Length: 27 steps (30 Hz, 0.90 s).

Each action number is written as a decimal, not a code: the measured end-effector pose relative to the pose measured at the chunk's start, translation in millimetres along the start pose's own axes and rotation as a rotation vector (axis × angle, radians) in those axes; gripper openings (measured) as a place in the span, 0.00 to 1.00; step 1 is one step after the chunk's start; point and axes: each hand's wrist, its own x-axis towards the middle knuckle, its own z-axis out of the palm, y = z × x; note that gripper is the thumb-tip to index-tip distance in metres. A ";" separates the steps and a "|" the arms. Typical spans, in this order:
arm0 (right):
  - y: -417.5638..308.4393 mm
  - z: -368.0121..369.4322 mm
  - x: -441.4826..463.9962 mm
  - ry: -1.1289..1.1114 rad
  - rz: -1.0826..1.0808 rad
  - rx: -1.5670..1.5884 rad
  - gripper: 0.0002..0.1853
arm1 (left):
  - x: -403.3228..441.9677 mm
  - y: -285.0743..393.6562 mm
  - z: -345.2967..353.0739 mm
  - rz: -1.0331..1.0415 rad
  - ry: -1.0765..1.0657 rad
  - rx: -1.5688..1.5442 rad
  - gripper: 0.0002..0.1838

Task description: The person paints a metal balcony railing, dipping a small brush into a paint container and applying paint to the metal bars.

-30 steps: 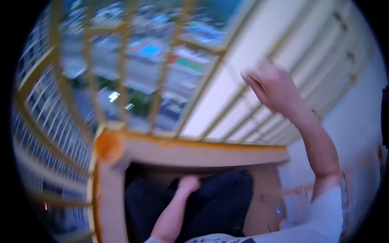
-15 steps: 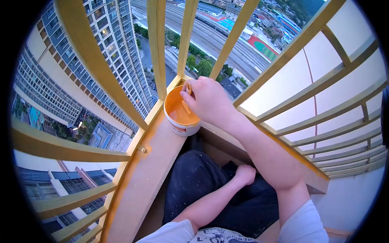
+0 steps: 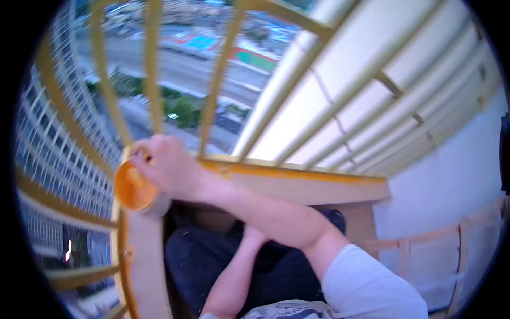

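My right hand (image 3: 172, 167) is closed around the handle of a small paintbrush (image 3: 147, 157), whose lower end dips into a tub of orange paint (image 3: 159, 204). The tub is pale outside, coated orange inside, and sits on the ledge (image 3: 144, 266) in the corner of the railing. Motion blur softens the brush and tub. My left hand (image 3: 255, 234) rests low over my dark trousers (image 3: 196, 260). My right forearm crosses in front of it and hides its fingers.
Yellow-painted railing bars (image 3: 218, 80) rise around the ledge, with streets and tall buildings far below. Orange paint marks the ledge's outer edge (image 3: 297, 173). A bolt (image 3: 127, 253) sticks up from the left ledge. A white wall (image 3: 435, 175) stands at right.
The view has swung right, so the tub and right hand appear farther left. My right hand stays over the tub with the brush. My left hand is now partly behind the right forearm.
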 end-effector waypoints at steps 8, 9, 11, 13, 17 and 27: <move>-66.9 -178.6 -138.8 0.424 -0.045 -0.243 0.06 | 1.0 -10.8 0.6 -0.146 -0.309 0.647 0.19; -73.4 -204.7 -148.9 0.469 -0.066 -0.408 0.06 | 3.7 -14.7 2.1 -0.130 -0.304 0.691 0.18; -79.0 -250.9 -156.2 0.548 -0.120 -0.704 0.06 | 7.6 -11.7 0.6 -0.139 -0.311 0.693 0.18; -70.7 -284.1 -147.6 0.567 -0.180 -0.851 0.06 | 6.0 -6.0 1.6 -0.149 -0.340 0.696 0.19; -65.5 -323.2 -133.8 0.582 -0.255 -0.969 0.07 | 6.7 -5.5 -1.1 -0.176 -0.342 0.662 0.20; -67.8 -339.5 -128.1 0.524 -0.480 -1.098 0.12 | 12.2 -8.4 -1.0 -0.144 -0.368 0.701 0.21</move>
